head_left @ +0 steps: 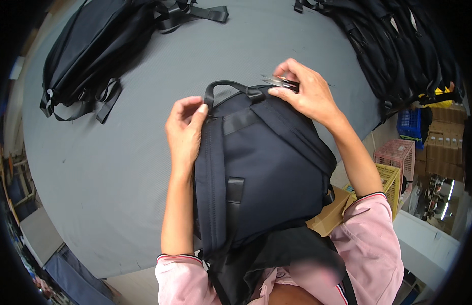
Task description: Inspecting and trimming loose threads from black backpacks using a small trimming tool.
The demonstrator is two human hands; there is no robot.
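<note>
The navy backpack [281,173] is rested partly on the grey tabletop [119,203], with its top end set away from the person's body and its lower end set past the near edge. It looks soft and floppy, so it can likely be bent or pushed out of shape with ease. It is likely not very heavy, and its smooth cloth may be a bit slippery. A good hold should be given by the top handle [231,83] or by the left shoulder strap [211,178], which seems thicker than the cloth beside it.

The fingers of the left hand [185,132] are curled by the left end of the top handle, with thumb and pointing finger close together; whether anything is pinched there cannot be told. The fingers of the right hand [312,94] are clamped on thread snips [286,84], by which the cloth could be nicked.

Wide room for moving is left on the left side. Farther off, a black backpack [104,46] is laid at the left, and a row of black bags [398,51] at the right. The tabletop's right edge is crossed by the right forearm.
</note>
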